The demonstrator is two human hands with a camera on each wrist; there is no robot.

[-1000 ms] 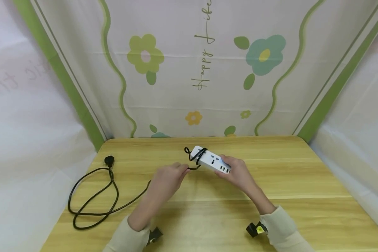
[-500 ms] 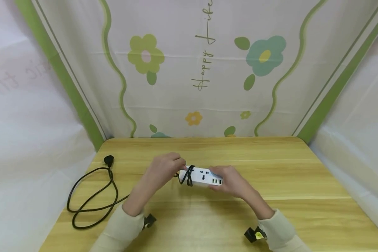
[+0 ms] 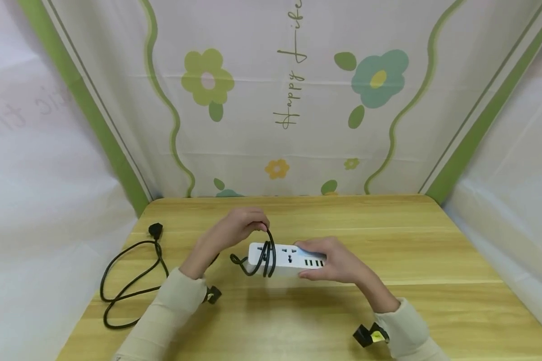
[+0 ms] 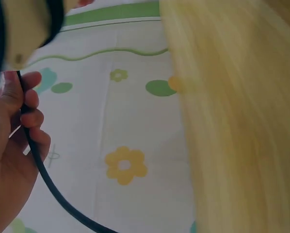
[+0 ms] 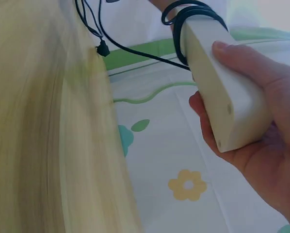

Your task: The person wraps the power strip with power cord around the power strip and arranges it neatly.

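A white power strip [image 3: 280, 260] with sockets and USB ports is held above the table by my right hand [image 3: 331, 259], thumb on one side and fingers on the other. Several turns of its black cord [image 3: 267, 258] wrap around the strip's left end. My left hand [image 3: 239, 226] pinches the cord just beyond the strip's far edge, drawing it up from the wraps. In the left wrist view the cord [image 4: 53, 187] runs through the curled fingers and hangs below them. The right wrist view shows the strip's plain end [image 5: 227, 92] in the right palm.
On the table's left side lies the rest of the cord in loose loops [image 3: 117, 301], ending in a black plug [image 3: 155, 230]. The wooden table [image 3: 411, 240] meets a flower-printed white cloth [image 3: 244, 135] at its back edge. White sheets hang on both sides.
The left hand has carried the cord up and over the strip, adding to the wraps. The strip has shifted left and lower and turned from slanted to nearly level, still in the right hand.
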